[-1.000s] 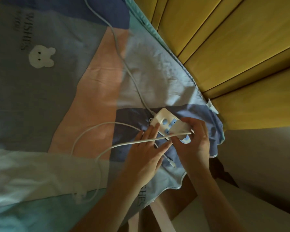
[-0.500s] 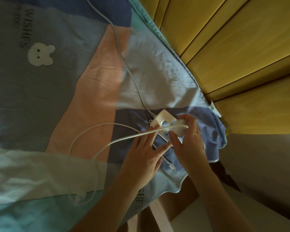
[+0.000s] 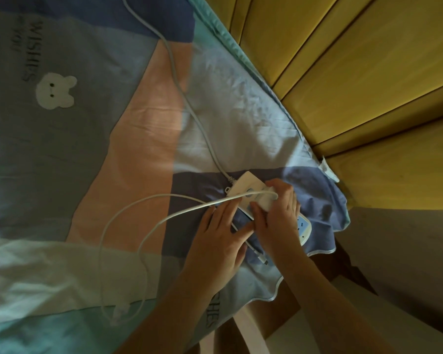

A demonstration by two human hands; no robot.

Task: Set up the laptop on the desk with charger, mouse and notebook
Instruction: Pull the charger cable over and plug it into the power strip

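Observation:
A white power strip (image 3: 243,186) with blue sockets lies on a patchwork bedspread (image 3: 87,149), near its right edge. My right hand (image 3: 279,213) grips a white charger block (image 3: 267,198) and holds it against the strip. The charger's white cable (image 3: 164,213) runs left from the block and loops over the bedspread. My left hand (image 3: 220,241) lies flat with fingers spread, pressing on the strip's near side. A loose plug end (image 3: 262,259) pokes out between my wrists.
The strip's own grey cord (image 3: 189,103) runs up across the bed to the top edge. A yellow wooden panelled wall (image 3: 356,85) borders the bed on the right. Below it is a pale ledge (image 3: 407,251).
My right hand has shifted the charger block a little along the power strip and pressed down on it. The left hand has stayed on the strip.

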